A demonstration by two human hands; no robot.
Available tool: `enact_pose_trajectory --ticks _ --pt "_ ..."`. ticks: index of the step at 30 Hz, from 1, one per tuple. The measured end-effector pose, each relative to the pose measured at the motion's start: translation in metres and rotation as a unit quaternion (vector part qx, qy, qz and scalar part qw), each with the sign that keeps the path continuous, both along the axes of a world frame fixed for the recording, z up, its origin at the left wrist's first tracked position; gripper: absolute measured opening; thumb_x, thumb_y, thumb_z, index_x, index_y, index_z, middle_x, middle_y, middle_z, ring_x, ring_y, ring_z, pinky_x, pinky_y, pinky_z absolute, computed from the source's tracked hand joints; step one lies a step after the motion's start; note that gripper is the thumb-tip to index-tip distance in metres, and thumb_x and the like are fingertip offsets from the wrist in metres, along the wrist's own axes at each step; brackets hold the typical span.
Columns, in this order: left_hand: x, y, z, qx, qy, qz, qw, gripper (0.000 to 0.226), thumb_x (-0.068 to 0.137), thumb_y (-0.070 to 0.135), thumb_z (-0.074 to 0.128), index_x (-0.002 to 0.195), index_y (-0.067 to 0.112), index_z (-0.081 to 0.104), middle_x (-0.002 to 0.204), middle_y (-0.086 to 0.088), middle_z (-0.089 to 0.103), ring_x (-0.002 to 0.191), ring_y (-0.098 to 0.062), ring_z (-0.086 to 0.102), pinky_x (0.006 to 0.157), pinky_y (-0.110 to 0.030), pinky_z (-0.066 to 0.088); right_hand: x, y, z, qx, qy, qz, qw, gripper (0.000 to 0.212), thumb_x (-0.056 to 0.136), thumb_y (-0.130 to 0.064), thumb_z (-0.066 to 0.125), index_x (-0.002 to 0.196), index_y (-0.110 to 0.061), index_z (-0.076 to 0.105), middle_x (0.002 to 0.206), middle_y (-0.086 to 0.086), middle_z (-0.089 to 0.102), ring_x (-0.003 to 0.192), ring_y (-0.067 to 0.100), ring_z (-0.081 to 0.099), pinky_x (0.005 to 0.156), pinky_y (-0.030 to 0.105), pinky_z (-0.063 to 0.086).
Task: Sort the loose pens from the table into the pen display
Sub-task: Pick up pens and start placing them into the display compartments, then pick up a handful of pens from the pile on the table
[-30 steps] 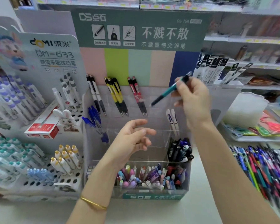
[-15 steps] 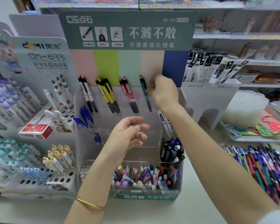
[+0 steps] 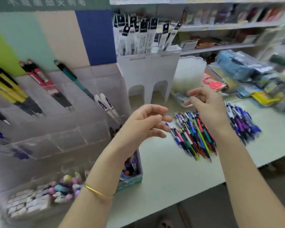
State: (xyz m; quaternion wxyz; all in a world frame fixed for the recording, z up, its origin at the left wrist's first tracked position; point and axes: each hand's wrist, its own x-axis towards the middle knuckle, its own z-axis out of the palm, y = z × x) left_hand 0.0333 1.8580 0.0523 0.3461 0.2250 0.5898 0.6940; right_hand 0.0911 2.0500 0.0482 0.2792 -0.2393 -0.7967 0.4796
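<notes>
Pens point(image 3: 194, 137) lie heaped loose on the table point(image 3: 168, 171) just right of the pen display point(image 3: 82, 134), my right hand point(image 3: 207, 107) hanging empty and slack-fingered over them, I'd guess for the next pick, my left hand point(image 3: 145, 124) equally empty and relaxed between pens and pen display.

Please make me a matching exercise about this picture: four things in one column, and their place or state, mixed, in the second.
1. bracelet
2. loose pens
3. teal pen
4. right hand

a. slanted in the pen display
b. heaped on the table
c. empty, fingers relaxed
d. on the wrist of the left hand

Pairs: 1-d, 2-b, 3-a, 4-c
</notes>
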Motion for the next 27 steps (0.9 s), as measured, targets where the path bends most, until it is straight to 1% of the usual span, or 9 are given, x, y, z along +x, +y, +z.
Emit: enact_pose_trajectory --ticks 4,7,10,12,15,17,20,22,27 --pt "0.011 0.066 -0.044 -0.098 -0.001 0.001 0.995 0.021 0.095 -0.003 0.043 0.103 0.011 0.056 0.094 -0.005 0.064 0.072 -0.012 0.063 0.067 -0.03 0.054 0.032 0.062 -0.046 -0.036 -0.098 -0.043 0.994 0.018 0.09 -0.003 0.052 0.1 -0.012 0.063 0.079 -0.001 0.071 0.073 0.012 0.064 0.065 0.028 0.05" --pt "0.012 0.105 -0.099 -0.206 0.011 0.045 0.977 0.02 0.094 0.001 0.046 0.109 0.013 0.05 0.108 -0.007 0.055 0.083 -0.015 0.058 0.071 -0.029 0.051 0.038 0.093 -0.076 -0.06 -0.132 -0.027 0.989 0.019 0.092 -0.004 0.05 0.104 -0.011 0.064 0.08 -0.003 0.071 0.067 0.008 0.06 0.056 0.021 0.045" --pt "0.014 0.141 -0.147 -0.32 0.043 0.1 0.941 0.036 0.092 0.007 0.051 0.127 0.013 0.045 0.129 -0.011 0.045 0.101 -0.022 0.055 0.082 -0.033 0.051 0.036 0.118 -0.096 -0.081 -0.149 0.006 0.986 0.02 0.092 -0.001 0.049 0.104 -0.009 0.063 0.081 0.002 0.07 0.055 -0.002 0.055 0.049 0.01 0.041" --pt "0.022 0.166 -0.168 -0.381 0.068 0.131 0.913 0.051 0.092 0.014 0.056 0.139 0.01 0.038 0.138 -0.014 0.039 0.118 -0.028 0.05 0.099 -0.036 0.043 0.035 0.134 -0.106 -0.099 -0.162 0.038 0.981 0.02 0.093 0.001 0.047 0.105 -0.006 0.062 0.083 0.006 0.069 0.05 -0.008 0.054 0.046 0.007 0.038" --pt "0.036 0.197 -0.194 -0.447 0.137 0.152 0.871 0.064 0.093 0.023 0.056 0.147 0.008 0.025 0.145 -0.016 0.031 0.133 -0.032 0.032 0.109 -0.035 0.027 0.035 0.152 -0.115 -0.108 -0.182 0.086 0.974 0.021 0.093 0.002 0.046 0.103 -0.008 0.061 0.08 0.004 0.068 0.054 -0.01 0.054 0.049 0.007 0.04" --pt "0.043 0.21 -0.207 -0.489 0.177 0.164 0.838 0.072 0.095 0.03 0.052 0.152 0.009 0.014 0.153 -0.017 0.022 0.137 -0.035 0.023 0.112 -0.039 0.022 0.032 0.158 -0.118 -0.105 -0.183 0.11 0.971 0.022 0.092 0.002 0.047 0.101 -0.011 0.061 0.076 0.001 0.068 0.061 -0.003 0.058 0.059 0.013 0.047" --pt "0.05 0.222 -0.217 -0.528 0.226 0.183 0.798 0.074 0.096 0.04 0.048 0.153 0.012 0.009 0.157 -0.015 0.015 0.139 -0.035 0.021 0.112 -0.041 0.023 0.026 0.164 -0.121 -0.108 -0.182 0.136 0.968 0.023 0.092 0.0 0.047 0.098 -0.018 0.061 0.076 0.0 0.069 0.078 0.027 0.064 0.075 0.038 0.054" --pt "0.053 0.227 -0.22 -0.541 0.253 0.187 0.78 0.075 0.096 0.044 0.046 0.154 0.014 0.008 0.158 -0.014 0.014 0.14 -0.033 0.02 0.112 -0.041 0.023 0.022 0.167 -0.124 -0.107 -0.177 0.145 0.967 0.023 0.093 -0.002 0.048 0.098 -0.02 0.06 0.075 -0.002 0.069 0.076 0.032 0.062 0.076 0.044 0.054" --pt "0.054 0.228 -0.226 -0.553 0.267 0.19 0.766 0.075 0.096 0.049 0.043 0.153 0.017 0.006 0.159 -0.013 0.01 0.143 -0.031 0.014 0.113 -0.04 0.021 0.015 0.169 -0.133 -0.112 -0.157 0.139 0.971 0.02 0.094 -0.005 0.047 0.102 -0.017 0.061 0.077 -0.002 0.069 0.061 0.006 0.058 0.07 0.033 0.055"
